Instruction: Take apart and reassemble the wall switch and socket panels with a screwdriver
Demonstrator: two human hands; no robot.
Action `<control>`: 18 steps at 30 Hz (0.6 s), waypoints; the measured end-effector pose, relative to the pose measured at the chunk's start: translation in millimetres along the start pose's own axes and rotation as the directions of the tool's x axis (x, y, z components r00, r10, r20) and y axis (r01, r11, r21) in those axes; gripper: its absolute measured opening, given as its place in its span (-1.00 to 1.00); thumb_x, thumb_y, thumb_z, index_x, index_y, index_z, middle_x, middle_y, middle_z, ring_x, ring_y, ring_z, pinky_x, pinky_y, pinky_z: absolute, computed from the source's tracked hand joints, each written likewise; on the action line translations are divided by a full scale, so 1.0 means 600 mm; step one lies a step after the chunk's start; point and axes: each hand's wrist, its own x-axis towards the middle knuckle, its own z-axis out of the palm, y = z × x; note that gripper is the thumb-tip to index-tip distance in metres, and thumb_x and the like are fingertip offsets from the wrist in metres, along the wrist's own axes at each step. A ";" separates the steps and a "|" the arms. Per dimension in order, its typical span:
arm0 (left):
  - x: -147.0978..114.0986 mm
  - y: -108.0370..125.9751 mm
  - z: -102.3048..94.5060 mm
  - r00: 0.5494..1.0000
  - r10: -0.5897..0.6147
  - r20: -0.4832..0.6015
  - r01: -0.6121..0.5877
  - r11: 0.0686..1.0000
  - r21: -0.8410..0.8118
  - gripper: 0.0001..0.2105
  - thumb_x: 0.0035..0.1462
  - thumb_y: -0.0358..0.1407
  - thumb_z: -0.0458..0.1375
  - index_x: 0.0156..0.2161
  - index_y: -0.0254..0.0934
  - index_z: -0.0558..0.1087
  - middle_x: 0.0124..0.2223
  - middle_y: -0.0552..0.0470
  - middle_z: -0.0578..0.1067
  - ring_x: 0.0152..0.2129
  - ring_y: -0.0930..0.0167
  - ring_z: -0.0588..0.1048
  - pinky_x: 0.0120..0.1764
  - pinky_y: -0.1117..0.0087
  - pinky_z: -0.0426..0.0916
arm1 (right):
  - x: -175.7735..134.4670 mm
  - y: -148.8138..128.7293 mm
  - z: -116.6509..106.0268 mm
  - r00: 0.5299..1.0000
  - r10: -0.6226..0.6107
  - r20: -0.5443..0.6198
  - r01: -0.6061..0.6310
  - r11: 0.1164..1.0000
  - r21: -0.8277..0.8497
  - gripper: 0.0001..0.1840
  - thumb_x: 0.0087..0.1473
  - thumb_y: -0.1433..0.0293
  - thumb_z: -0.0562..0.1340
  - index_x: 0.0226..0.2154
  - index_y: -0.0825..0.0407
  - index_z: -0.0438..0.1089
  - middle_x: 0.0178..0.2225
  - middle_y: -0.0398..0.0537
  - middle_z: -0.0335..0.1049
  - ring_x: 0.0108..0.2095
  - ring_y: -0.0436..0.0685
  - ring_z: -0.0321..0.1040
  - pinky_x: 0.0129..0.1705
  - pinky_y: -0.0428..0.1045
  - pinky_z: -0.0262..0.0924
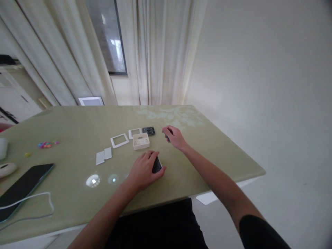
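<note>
My left hand (142,170) is closed round the sides of a black-backed switch module (156,166) with a white edge, low over the table or resting on it; I cannot tell which. Up and to the right, my right hand (174,137) grips a screwdriver (167,138), its dark handle in the fist and its thin shaft pointing away to the upper left, touching nothing. Between the hands and farther back stands a white wall-switch box (141,146), open side up. Behind it lies another black module (148,130).
Two white frames, one flat (113,142) and one behind the box (130,135), lie left of centre. Two white cover plates (100,158) are nearer. At left are a black tablet (24,186), a white cable (49,200) and small coloured pieces (46,145). A wall borders the right.
</note>
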 end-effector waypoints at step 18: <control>0.102 -0.025 0.035 0.832 -0.552 0.054 -0.076 -0.210 -0.975 -0.49 0.30 -0.16 0.00 0.18 -0.41 0.55 -0.05 -0.26 0.72 -0.14 0.09 0.72 -0.14 0.13 0.62 | -0.061 0.009 0.044 0.989 -0.035 -0.146 0.088 0.923 0.376 -0.46 0.20 -0.15 0.32 -0.14 -0.02 0.49 -0.34 -0.13 0.46 -0.36 0.04 0.37 -0.28 -0.06 0.26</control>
